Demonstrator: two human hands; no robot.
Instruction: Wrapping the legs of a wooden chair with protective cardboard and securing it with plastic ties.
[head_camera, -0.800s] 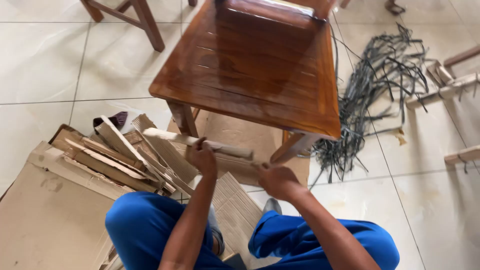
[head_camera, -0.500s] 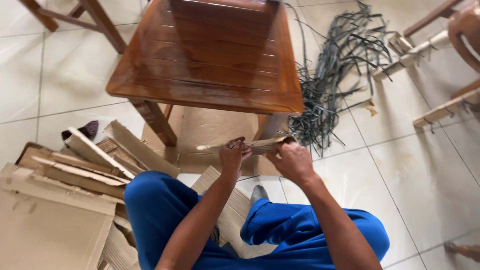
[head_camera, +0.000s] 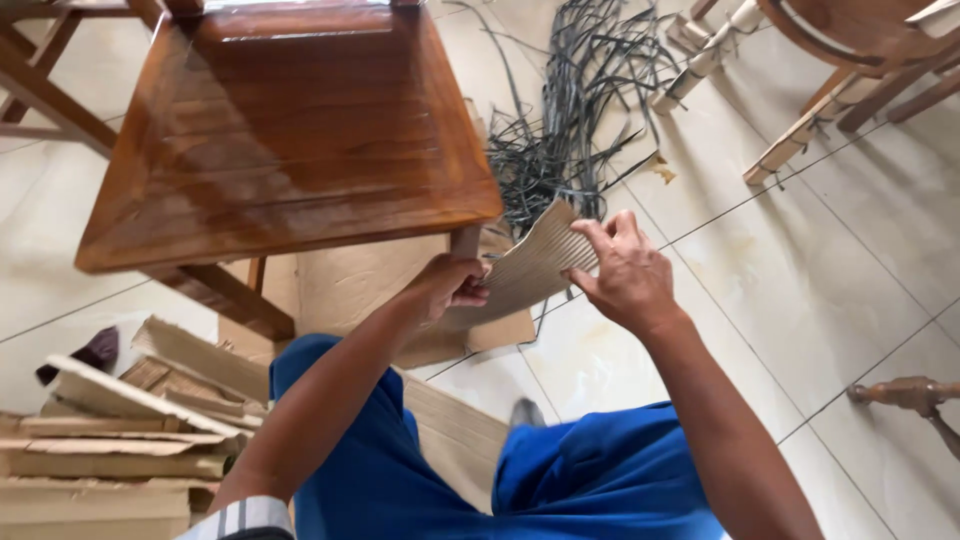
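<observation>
Ribbed beige corrugated cardboard strip (head_camera: 535, 265), beside glossy brown wooden chair's (head_camera: 280, 130) front leg; left hand (head_camera: 450, 285) grip closed on lower end; right hand (head_camera: 625, 270) pinching upper edge; risk: tearing along flutes, slipping from uneven pull.

A tangle of grey straps (head_camera: 560, 120) lies beside stacked cardboard scraps (head_camera: 130, 420) on the tiled floor (head_camera: 800, 280).

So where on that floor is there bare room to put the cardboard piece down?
Bare tile lies right of the right hand, between the strap pile and a turned leg. Another patch sits under the chair, far left. The cardboard stack crowds the lower left.
</observation>
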